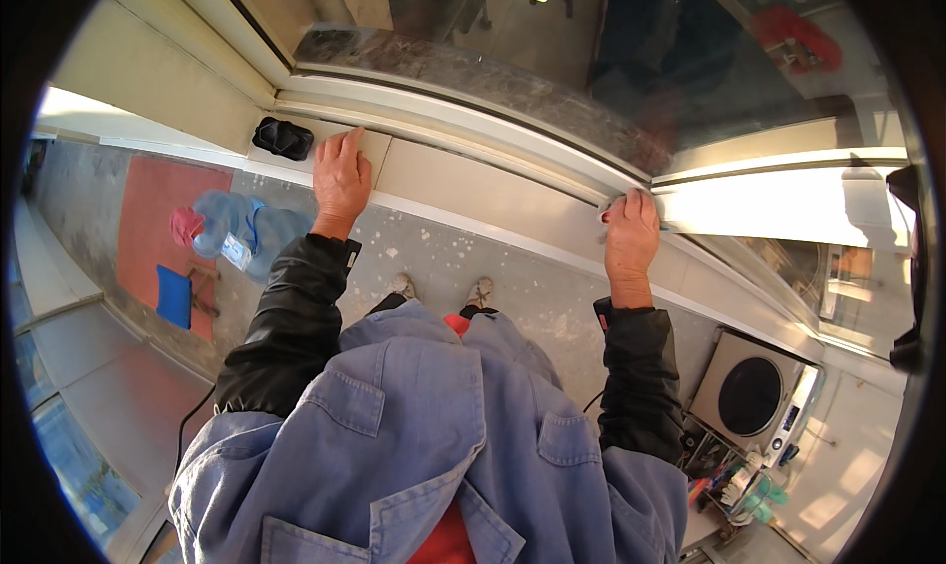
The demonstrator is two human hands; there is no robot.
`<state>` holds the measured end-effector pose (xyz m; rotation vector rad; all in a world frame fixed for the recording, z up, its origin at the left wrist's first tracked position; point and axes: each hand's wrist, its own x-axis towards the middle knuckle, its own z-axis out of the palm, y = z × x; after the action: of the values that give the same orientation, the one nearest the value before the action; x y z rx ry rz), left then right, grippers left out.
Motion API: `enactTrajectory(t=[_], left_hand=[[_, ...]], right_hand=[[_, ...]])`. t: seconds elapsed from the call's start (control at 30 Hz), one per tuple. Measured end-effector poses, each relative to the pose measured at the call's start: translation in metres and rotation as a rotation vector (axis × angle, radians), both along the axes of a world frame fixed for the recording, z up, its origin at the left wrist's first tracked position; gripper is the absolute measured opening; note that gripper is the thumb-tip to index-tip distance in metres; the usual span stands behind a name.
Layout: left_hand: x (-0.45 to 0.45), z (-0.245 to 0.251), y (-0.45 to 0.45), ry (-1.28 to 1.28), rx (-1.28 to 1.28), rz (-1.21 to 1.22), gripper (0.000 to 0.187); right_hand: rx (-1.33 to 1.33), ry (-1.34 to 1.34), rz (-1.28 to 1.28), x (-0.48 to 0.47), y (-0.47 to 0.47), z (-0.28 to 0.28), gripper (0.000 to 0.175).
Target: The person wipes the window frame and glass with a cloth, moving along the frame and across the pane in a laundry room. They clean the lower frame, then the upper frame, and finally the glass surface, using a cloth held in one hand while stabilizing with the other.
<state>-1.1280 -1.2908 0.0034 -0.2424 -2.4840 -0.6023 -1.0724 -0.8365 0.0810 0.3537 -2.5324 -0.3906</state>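
My left hand (341, 176) rests on the pale windowsill (473, 172) and holds nothing. Its fingertips point toward the window frame, with the thumb a little apart. Just left of it on the sill lies a small black object (282, 138), perhaps plastic, whose kind I cannot tell. At the right, my right hand (633, 228) presses a greyish cloth (604, 211) with a bit of red against the lower window frame, near the corner. Most of the cloth is hidden under the fingers. Dark window glass (517, 54) rises beyond the sill and reflects the surroundings.
Large blue translucent water bottles (284, 228) stand on the floor at left, near a blue folding stool (174, 296) and a red mat (155, 231). A washing machine (713, 394) stands at lower right, beside a rack of small items (746, 486). Grey floor (436, 246) lies below the sill.
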Motion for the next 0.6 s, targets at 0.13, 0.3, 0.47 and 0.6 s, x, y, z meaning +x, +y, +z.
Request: enactTrajectory(t=[0.13, 0.3, 0.47, 0.6], left_hand=[[0.002, -0.001, -0.001, -0.032, 0.002, 0.024, 0.043], [0.000, -0.001, -0.002, -0.007, 0.016, 0.016, 0.042], [0.001, -0.002, -0.001, -0.014, 0.013, 0.029, 0.042], [0.001, -0.002, 0.000, -0.008, 0.012, 0.029, 0.042]], right_hand=[[-0.215, -0.109, -0.076, -0.001, 0.002, -0.022, 0.013], [-0.404, -0.385, -0.088, 0.014, -0.010, 0.021, 0.019], [-0.070, 0.138, 0.013, 0.009, -0.001, 0.075, 0.033], [-0.073, -0.012, -0.023, -0.002, -0.001, 0.047, 0.034]])
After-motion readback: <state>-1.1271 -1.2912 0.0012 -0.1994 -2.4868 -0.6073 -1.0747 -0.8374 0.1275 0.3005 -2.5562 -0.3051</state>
